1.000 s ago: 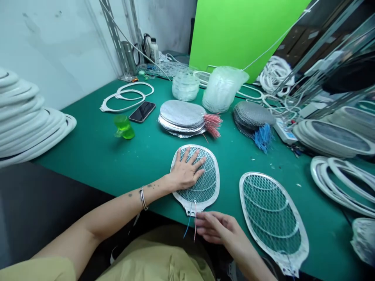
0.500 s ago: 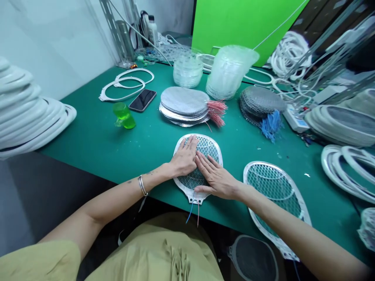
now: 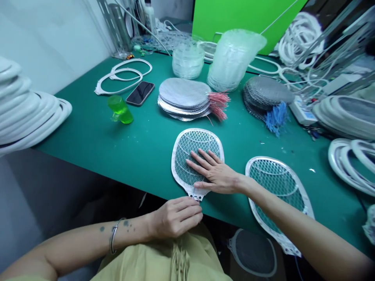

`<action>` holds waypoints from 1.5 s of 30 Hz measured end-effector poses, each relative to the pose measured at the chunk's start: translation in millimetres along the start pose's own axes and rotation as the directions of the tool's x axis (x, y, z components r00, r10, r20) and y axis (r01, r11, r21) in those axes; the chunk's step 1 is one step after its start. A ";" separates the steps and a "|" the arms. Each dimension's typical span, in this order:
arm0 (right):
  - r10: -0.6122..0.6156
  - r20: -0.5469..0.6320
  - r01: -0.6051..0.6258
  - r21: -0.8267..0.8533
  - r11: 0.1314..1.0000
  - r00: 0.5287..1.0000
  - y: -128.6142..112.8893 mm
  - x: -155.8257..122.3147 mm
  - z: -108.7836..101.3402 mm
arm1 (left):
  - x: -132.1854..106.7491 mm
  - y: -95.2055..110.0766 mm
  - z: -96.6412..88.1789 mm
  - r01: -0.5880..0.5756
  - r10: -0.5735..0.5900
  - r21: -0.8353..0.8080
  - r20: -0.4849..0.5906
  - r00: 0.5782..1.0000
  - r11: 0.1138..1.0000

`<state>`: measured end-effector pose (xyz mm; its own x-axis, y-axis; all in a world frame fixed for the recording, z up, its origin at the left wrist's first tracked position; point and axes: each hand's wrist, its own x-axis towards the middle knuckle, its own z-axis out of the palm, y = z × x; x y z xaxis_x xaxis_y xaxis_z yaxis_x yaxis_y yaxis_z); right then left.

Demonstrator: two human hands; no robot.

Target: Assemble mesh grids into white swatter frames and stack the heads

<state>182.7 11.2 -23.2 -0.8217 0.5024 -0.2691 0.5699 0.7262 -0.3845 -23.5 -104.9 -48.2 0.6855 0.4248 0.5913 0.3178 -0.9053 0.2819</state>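
Observation:
A white mosquito-swatter head [image 3: 174, 156] with a mesh grid lies on the table, its neck toward me. My right hand [image 3: 215, 173] rests flat on the mesh with fingers spread and the thumb by the neck. Just below the neck, my left hand [image 3: 178, 216] is closed in a pinch around the thin blue and pink wires [image 3: 193, 192] that come from it. The wire ends are hidden by the fingers. To the right, partly beneath my right forearm, lies a second swatter head [image 3: 275, 183].
Mesh sheets with red wires [image 3: 184, 95] and darker mesh sheets with blue wires [image 3: 265, 91] are stacked behind. A phone [image 3: 140, 93], a green tape roll [image 3: 120, 109] and two white frames [image 3: 99, 88] lie left. White frames [image 3: 29, 113] are piled at far left.
My left hand has left the mesh and come down toward me to the wires, closing on them. My right hand stays on the mesh, its fingers now more spread. The view has shifted slightly.

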 end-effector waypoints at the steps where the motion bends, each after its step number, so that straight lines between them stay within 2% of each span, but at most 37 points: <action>1: -0.009 0.023 0.009 0.010 1.000 1.000 0.8 0.1 -1.4 | -0.1 -0.5 0.7 0.009 -0.009 -0.003 -0.013 1.000 1.000; 4: -0.039 0.084 0.036 0.028 0.999 0.996 3.2 0.4 -5.8 | 0.3 0.0 1.4 0.019 -0.020 -0.015 -0.042 0.999 1.000; 8: -0.033 0.111 0.031 0.018 0.999 0.993 3.6 0.7 -7.7 | 1.3 2.4 4.2 0.051 -0.055 -0.052 -0.067 0.996 0.997; 16: -0.024 0.013 0.025 -0.041 0.999 1.000 1.2 0.2 -0.2 | 3.7 4.6 6.0 0.262 -0.287 -0.216 -0.094 0.953 0.941; 24: -0.042 -0.064 0.038 -0.063 0.997 0.997 1.7 -2.0 5.3 | 1.4 3.9 6.6 0.291 -0.317 -0.232 -0.079 0.945 0.928; 30: -0.043 -0.109 0.033 -0.091 0.995 0.993 0.5 -0.5 14.2 | 6.9 0.7 2.3 0.186 -0.195 -0.111 -0.077 0.978 0.976; 32: -0.036 -0.109 0.026 -0.097 0.995 0.993 -0.1 0.7 15.9 | 12.0 -0.9 -0.4 0.271 -0.281 -0.156 -0.043 0.959 0.950; 34: -0.027 -0.106 0.017 -0.098 0.995 0.994 -0.6 1.6 16.4 | 15.9 -1.3 -2.2 0.405 -0.410 -0.199 0.017 0.912 0.892; 35: -0.022 -0.101 0.012 -0.097 0.995 0.995 -0.9 2.0 16.3 | 16.5 -0.8 -2.3 0.434 -0.436 -0.195 0.033 0.899 0.880; 37: -0.006 -0.088 -0.002 -0.096 0.995 0.996 -1.7 2.5 15.4 | 14.4 1.5 -1.0 0.363 -0.361 -0.128 0.038 0.932 0.923; 39: 0.003 -0.076 -0.010 -0.096 0.995 0.997 -2.6 2.9 14.2 | 9.9 5.2 0.9 0.186 -0.185 -0.018 0.044 0.982 0.982; 40: 0.007 -0.071 -0.014 -0.098 0.995 0.997 -3.1 2.9 13.6 | 8.2 7.0 1.0 0.101 -0.103 0.030 0.071 0.992 0.994; 43: 0.016 -0.061 -0.023 -0.113 0.993 0.998 -5.2 2.2 11.9 | 11.3 8.7 -7.4 -0.061 0.032 0.124 0.221 0.975 0.990; 45: 0.016 -0.054 -0.023 -0.127 0.992 0.998 -6.9 0.9 10.8 | 21.6 3.5 -21.9 -0.076 0.043 0.084 0.340 0.939 0.994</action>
<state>178.0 1.5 -30.4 -0.8111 0.5389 -0.2272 0.5839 0.7681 -0.2627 -21.9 -98.7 -17.9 0.8802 0.3587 0.3107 0.3192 -0.9320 0.1716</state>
